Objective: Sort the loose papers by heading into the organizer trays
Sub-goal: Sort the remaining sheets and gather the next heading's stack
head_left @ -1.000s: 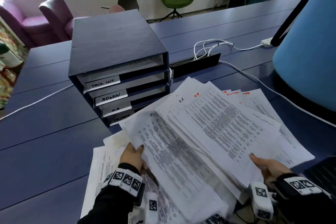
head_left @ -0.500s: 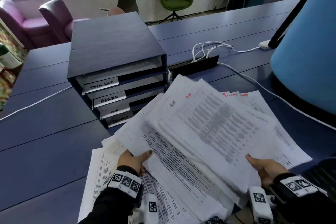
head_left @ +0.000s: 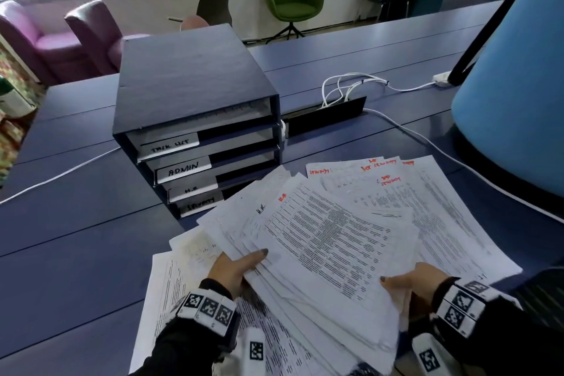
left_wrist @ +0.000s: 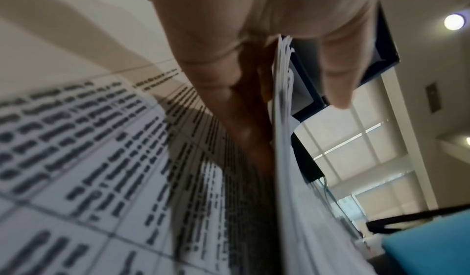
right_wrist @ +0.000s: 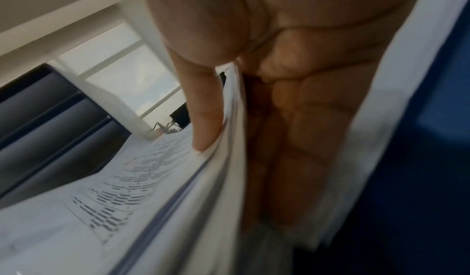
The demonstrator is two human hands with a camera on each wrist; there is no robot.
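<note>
Thin white printed paper sheets (head_left: 329,253), matt and slightly curled, fan over a dark blue desk (head_left: 76,253) with a smooth matt finish. The dark blue organizer with four trays (head_left: 189,79) shows a faintly grained matt top, its white paper labels (head_left: 183,168) handwritten. Glossy white plastic cables (head_left: 351,88) lie far right.

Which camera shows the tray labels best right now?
The head view: the organizer faces it, with the TASK LIST and ADMIN labels legible and two lower ones blurrier. The left wrist view shows only a dark corner of it; the right wrist view shows dark, unreadable tray fronts.
</note>
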